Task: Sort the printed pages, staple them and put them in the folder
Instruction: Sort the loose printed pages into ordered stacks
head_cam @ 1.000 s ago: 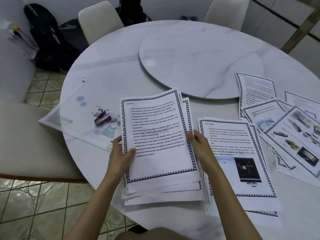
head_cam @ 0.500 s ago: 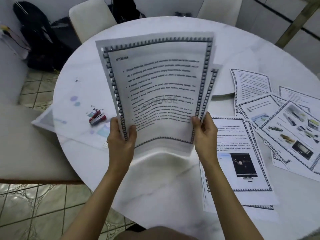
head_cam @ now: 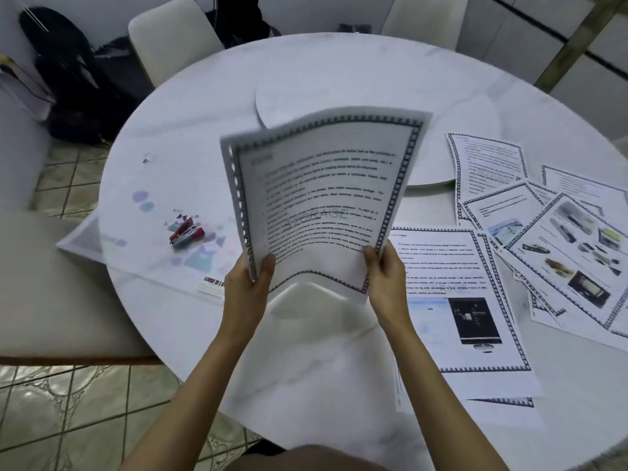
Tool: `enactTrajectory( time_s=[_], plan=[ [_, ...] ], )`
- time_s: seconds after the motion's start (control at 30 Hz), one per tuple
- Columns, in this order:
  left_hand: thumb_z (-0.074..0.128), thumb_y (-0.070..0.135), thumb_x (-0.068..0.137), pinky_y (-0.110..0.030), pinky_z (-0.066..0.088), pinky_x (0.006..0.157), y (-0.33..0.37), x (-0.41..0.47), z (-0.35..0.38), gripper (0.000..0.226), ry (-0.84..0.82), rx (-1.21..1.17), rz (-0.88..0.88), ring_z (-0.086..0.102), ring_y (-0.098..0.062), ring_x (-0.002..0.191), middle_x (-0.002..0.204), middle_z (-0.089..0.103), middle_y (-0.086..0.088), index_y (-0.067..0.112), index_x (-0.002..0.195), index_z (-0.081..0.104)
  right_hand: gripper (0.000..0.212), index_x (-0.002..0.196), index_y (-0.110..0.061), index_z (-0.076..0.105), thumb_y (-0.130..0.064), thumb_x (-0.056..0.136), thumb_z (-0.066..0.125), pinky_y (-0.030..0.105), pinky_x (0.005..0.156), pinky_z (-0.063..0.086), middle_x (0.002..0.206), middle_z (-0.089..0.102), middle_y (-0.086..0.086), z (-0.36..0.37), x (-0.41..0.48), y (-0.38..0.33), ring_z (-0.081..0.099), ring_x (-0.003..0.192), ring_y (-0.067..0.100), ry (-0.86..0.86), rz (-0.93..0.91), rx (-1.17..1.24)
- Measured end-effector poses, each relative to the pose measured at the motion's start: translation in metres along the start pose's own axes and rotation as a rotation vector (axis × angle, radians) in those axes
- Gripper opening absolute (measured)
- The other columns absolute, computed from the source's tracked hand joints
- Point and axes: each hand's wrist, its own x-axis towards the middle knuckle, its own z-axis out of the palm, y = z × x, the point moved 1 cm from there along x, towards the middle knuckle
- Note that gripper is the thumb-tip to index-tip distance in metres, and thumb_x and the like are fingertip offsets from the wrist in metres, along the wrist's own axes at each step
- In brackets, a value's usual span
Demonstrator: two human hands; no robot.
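A stack of printed pages with a patterned border stands upright over the near part of the white round table, its bottom edge bowed against the tabletop. My left hand grips its lower left edge and my right hand grips its lower right edge. A small red stapler lies to the left on a translucent plastic folder. More printed pages lie flat to the right: a pile with a monitor picture and a fan of sheets.
A round turntable sits at the table's centre behind the held pages. White chairs stand at the far side and a padded seat at the left. Black bags lie on the tiled floor.
Both hands lifted the stack off the table and stood it upright; since half a second ago it has dropped lower and tilted right, bottom edge on the table.
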Motion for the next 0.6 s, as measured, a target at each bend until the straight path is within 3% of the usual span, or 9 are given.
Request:
enactTrajectory(
  time_s=[0.1,0.17,0.23,0.3,0.37,0.5,0.6],
  plan=[
    [0.051,0.022,0.093,-0.027,0.050,0.076,0.004,0.004,-0.008,0.010,-0.037,-0.019,-0.016,0.060,-0.003,0.082,0.089,0.064,0.008,0.017,0.099,0.057,0.022,0.087,-0.004,0.050,-0.024,0.096,0.049,0.029,0.067,0.038,0.075,0.051,0.004,-0.008,0.001,0.001,0.044,0.071,0.012,-0.016,-0.024,-0.032],
    [0.051,0.023,0.093,-0.032,0.049,0.084,0.001,0.006,-0.013,0.016,-0.079,0.001,-0.089,0.060,-0.013,0.095,0.103,0.064,0.003,0.018,0.107,0.058,0.015,0.086,-0.008,0.049,-0.020,0.095,0.050,0.024,0.064,0.035,0.072,0.048,-0.002,-0.012,0.003,0.004,0.042,0.066,0.009,-0.038,-0.007,-0.101],
    [0.050,0.022,0.094,-0.034,0.047,0.087,-0.007,0.006,-0.018,0.021,-0.144,0.027,-0.202,0.059,-0.020,0.100,0.111,0.063,-0.001,0.016,0.113,0.057,0.001,0.094,-0.015,0.053,-0.015,0.094,0.051,0.021,0.069,0.041,0.080,0.055,-0.004,-0.014,0.003,0.011,0.051,0.072,0.008,-0.064,0.056,-0.146],
    [0.050,0.020,0.094,-0.036,0.047,0.091,-0.018,0.003,-0.021,0.028,-0.195,0.068,-0.326,0.058,-0.024,0.105,0.117,0.061,-0.005,0.012,0.120,0.056,0.014,0.102,-0.019,0.055,-0.010,0.092,0.053,0.013,0.072,0.044,0.087,0.059,-0.004,-0.015,0.001,0.020,0.056,0.080,0.005,-0.080,0.132,-0.149],
    [0.049,0.019,0.094,-0.041,0.047,0.093,-0.030,-0.001,-0.024,0.030,-0.245,0.118,-0.433,0.058,-0.029,0.108,0.121,0.061,-0.009,0.010,0.122,0.055,0.017,0.103,-0.018,0.057,-0.007,0.091,0.053,0.006,0.067,0.042,0.086,0.059,-0.008,-0.014,-0.003,0.027,0.056,0.080,0.002,-0.117,0.194,-0.195],
    [0.050,0.019,0.094,-0.040,0.045,0.093,-0.048,-0.008,-0.025,0.031,-0.255,0.279,-0.491,0.056,-0.033,0.110,0.123,0.060,-0.014,0.007,0.122,0.055,0.019,0.105,-0.014,0.060,-0.005,0.091,0.052,0.016,0.072,0.048,0.083,0.056,-0.014,-0.013,-0.013,0.041,0.057,0.083,0.009,-0.209,0.273,-0.313],
    [0.053,0.016,0.092,-0.038,0.041,0.089,-0.049,-0.005,-0.027,0.030,-0.201,0.401,-0.443,0.055,-0.035,0.109,0.119,0.062,-0.018,0.003,0.118,0.058,0.019,0.107,-0.013,0.060,-0.007,0.091,0.053,0.014,0.068,0.048,0.086,0.060,-0.004,-0.019,-0.014,0.041,0.059,0.074,0.006,-0.237,0.264,-0.324]
  ],
)
